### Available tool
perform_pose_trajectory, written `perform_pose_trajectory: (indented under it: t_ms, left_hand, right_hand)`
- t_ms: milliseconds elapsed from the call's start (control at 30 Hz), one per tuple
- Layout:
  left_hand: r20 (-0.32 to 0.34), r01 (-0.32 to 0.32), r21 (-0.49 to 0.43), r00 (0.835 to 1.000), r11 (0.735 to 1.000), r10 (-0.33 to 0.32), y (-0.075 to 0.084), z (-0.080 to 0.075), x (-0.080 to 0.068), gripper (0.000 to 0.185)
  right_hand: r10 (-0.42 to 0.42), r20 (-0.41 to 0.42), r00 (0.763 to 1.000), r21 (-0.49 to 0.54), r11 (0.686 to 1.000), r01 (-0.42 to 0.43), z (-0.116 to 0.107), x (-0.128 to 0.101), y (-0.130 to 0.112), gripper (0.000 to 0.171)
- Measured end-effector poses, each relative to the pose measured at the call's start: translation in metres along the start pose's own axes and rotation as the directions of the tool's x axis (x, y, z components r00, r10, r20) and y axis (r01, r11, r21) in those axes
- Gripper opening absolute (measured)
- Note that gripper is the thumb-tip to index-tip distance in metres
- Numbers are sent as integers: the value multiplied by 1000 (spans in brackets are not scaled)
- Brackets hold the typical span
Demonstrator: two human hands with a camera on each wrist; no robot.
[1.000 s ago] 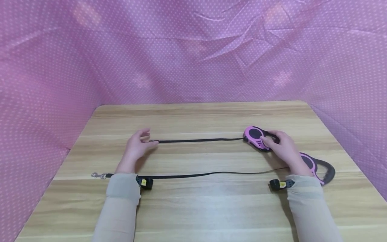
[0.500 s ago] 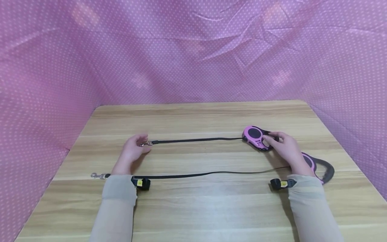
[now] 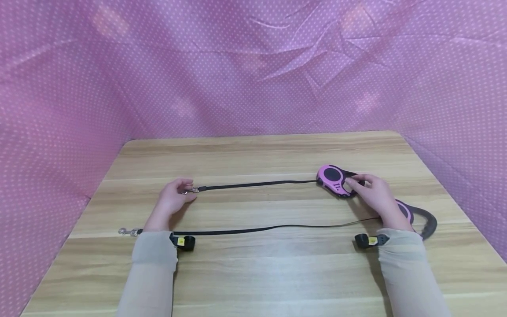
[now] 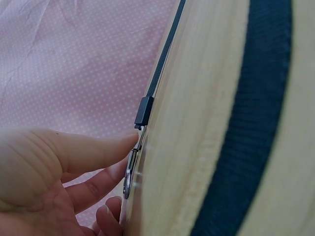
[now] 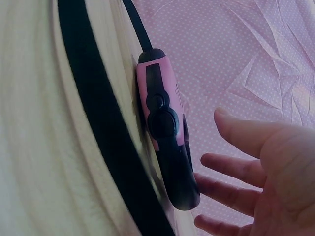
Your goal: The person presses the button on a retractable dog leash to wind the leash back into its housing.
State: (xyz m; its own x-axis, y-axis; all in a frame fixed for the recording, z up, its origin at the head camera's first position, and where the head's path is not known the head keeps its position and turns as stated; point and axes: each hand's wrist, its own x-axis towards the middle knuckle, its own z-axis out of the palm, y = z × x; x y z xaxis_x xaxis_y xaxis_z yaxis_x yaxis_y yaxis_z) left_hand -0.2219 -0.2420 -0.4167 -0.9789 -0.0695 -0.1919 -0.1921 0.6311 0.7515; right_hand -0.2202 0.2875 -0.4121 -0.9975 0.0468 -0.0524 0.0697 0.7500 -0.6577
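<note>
A pink and black retractable dog leash lies toward the back right of the table, its black strap drawn out to the left and ending in a metal clip. My left hand is around that clip, thumb and fingers apart with the clip showing between them; in the left wrist view the thumb tip is right at it. At the leash's handle, my right hand has its fingers spread and holds nothing. A second leash lies nearer, partly hidden by the right wrist, with its own clip at far left.
Both leashes lie on a light wooden table. The nearer strap runs across it beneath the left wrist. Pink dotted cloth hangs behind and at both sides.
My left hand and the farther clip have moved left and slightly toward me, and the clip now shows between the fingers. My right hand has drawn slightly back from the leash case.
</note>
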Motion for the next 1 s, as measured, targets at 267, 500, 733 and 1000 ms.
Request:
perform_pose_trajectory:
  t_ms: [267, 500, 733, 1000]
  left_hand:
    - [-17, -19, 23, 1000, 1000, 19, -4, 0, 0, 51]
    - [-13, 1, 33, 1000, 999, -1, -3, 0, 0, 46]
    - [-16, 13, 63, 1000, 998, -12, -4, 0, -1, 37]
    - [-8, 34, 102, 999, 994, -33, -5, 0, -2, 29]
  right_hand:
    - [-12, -101, 995, -32, 999, 8, 2, -1, 0, 61]
    - [-72, -133, 989, -70, 996, 64, 7, -2, -5, 50]
    - [-134, -86, 987, -138, 983, 121, 15, -2, -14, 42]
    - [-168, -3, 986, -179, 970, 164, 20, -2, -14, 44]
